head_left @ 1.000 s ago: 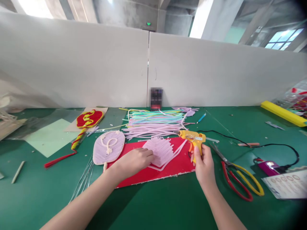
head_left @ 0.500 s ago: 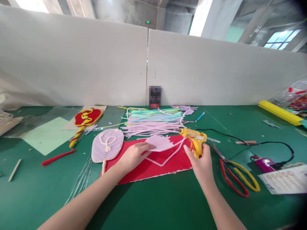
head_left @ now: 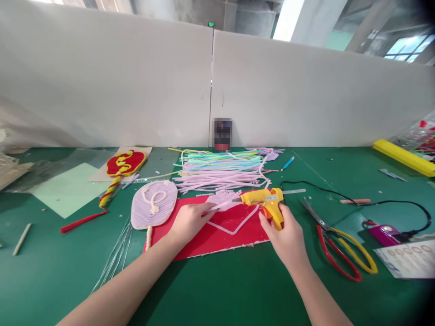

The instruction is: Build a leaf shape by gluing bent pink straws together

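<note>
A yellow hot glue gun (head_left: 263,198) is gripped by its handle in my right hand (head_left: 287,231), its nozzle pointing left. My left hand (head_left: 192,222) pinches the left edge of a lilac piece made of pipe cleaners laid side by side (head_left: 224,199). The nozzle is at that piece; whether it touches cannot be made out. Beneath both hands lies a red board (head_left: 204,240) with a rough front edge. A bent lilac pipe cleaner (head_left: 233,232) runs in a V over the board. Left of my left hand rests a lilac fan (head_left: 154,206) with a cream rim and knot.
Behind the board lies a bundle of pastel pipe cleaners (head_left: 217,172). Scissors (head_left: 335,246) with red and yellow handles lie right of my right hand, near a purple device (head_left: 385,233) with a black cord. A red and yellow fan (head_left: 125,164) lies at the back left.
My right hand has brought the glue gun left and turned it more level, so its nozzle is now at the lilac piece. My left hand keeps its pinch. The view has shifted slightly.
</note>
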`<state>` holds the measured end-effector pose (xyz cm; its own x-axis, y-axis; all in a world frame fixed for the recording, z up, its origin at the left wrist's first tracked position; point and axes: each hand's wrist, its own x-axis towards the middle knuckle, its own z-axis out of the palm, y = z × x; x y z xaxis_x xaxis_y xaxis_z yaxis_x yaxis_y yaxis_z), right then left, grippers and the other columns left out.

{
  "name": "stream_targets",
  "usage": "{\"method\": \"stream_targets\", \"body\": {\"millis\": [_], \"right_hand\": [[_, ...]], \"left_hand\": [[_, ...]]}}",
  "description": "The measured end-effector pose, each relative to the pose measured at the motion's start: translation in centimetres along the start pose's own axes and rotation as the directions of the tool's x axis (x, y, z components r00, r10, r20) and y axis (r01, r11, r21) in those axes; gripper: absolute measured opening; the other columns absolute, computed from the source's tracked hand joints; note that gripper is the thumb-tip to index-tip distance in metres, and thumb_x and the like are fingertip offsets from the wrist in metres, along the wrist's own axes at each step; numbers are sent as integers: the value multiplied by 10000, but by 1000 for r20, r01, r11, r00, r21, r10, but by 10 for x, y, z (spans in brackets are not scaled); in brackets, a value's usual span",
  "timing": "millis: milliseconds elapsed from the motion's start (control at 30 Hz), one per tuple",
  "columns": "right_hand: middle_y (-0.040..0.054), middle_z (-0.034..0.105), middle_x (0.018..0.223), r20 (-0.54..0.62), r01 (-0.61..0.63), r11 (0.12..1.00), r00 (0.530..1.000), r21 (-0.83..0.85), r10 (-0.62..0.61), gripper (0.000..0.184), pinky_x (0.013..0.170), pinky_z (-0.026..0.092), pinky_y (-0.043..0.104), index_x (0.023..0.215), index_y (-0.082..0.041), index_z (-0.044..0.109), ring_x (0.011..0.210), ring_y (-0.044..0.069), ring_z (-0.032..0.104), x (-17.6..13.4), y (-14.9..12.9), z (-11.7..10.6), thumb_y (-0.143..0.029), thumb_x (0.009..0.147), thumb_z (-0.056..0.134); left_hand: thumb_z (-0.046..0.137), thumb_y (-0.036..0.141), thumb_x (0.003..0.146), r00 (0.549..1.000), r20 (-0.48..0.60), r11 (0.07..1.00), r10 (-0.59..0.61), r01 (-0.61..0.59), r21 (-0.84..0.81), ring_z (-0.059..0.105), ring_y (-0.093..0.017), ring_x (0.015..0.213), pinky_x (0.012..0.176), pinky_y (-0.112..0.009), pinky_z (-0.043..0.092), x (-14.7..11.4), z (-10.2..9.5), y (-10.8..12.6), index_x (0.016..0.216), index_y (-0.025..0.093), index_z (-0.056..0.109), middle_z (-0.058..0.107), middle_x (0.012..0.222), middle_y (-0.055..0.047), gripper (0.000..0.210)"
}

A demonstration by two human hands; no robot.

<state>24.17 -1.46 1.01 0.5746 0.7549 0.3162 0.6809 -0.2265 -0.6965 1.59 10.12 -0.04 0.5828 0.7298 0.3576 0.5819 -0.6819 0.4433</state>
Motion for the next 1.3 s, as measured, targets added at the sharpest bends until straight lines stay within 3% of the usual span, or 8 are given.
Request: {"method": "stream_targets", "body": {"millis": [133, 333, 767, 933, 1033, 1167, 1300], "right_hand": [[106, 660, 933, -16, 142, 987, 989, -70, -144, 368, 649, 485, 324, 992, -203, 589, 788, 241, 619, 2, 10, 2, -503, 787, 530], [105, 663, 908, -22, 203, 972, 978, -117, -207, 354, 631, 470, 303, 1026, -182, 599, 754, 222, 614, 2, 13, 2, -458, 822, 513], [96, 659, 878, -31, 234, 966, 971, -108, -239, 329, 619, 476, 290, 1042, -177, 596, 739, 209, 617, 3, 16, 2, -421, 839, 507], [106, 665, 902, -30, 202, 977, 978, -73, -204, 350, 641, 486, 303, 1028, -172, 601, 765, 220, 624, 5, 16, 1, -447, 821, 536], [98, 665, 904, -43, 171, 985, 984, -31, -172, 327, 646, 489, 296, 998, -179, 604, 779, 217, 625, 5, 15, 0, -448, 821, 547], [84, 657, 872, -71, 155, 987, 986, 29, -153, 318, 634, 491, 281, 963, -174, 600, 745, 198, 615, 6, 12, -3, -453, 816, 557], [56, 642, 809, -93, 157, 986, 984, 55, -151, 301, 598, 478, 262, 932, -172, 602, 683, 172, 597, 6, 5, -6, -446, 812, 565]], "left_hand": [[485, 345, 908, 1000, -10, 1000, 19, -19, -16, 702, -165, 706, 677, -231, 546, 0, 2, -2, 985, 244, 708, 752, 838, -9, 256], [510, 303, 895, 999, -19, 998, 27, -28, -49, 705, -174, 716, 706, -242, 543, 1, 3, -3, 962, 222, 716, 751, 837, -19, 231], [541, 268, 868, 1000, -8, 994, -5, 4, -111, 713, -196, 747, 713, -273, 554, 2, 3, -3, 967, 201, 707, 752, 882, -30, 205], [549, 128, 788, 998, 57, 955, 19, -2, -298, 681, -172, 919, 823, -274, 537, 6, 2, -3, 1015, 219, 652, 718, 1027, -14, 266], [520, 50, 721, 997, 69, 920, 15, 14, -393, 673, -161, 912, 803, -272, 541, 8, 0, -3, 941, 204, 621, 714, 983, -12, 287], [530, 71, 758, 997, -65, 926, 44, -65, -371, 666, -161, 860, 768, -277, 531, 7, -3, -2, 882, 194, 609, 704, 898, -18, 192], [567, 146, 835, 944, -295, 948, 145, -219, -233, 650, -162, 816, 745, -286, 506, 6, -6, 1, 890, 192, 635, 698, 863, -34, 99]]}}
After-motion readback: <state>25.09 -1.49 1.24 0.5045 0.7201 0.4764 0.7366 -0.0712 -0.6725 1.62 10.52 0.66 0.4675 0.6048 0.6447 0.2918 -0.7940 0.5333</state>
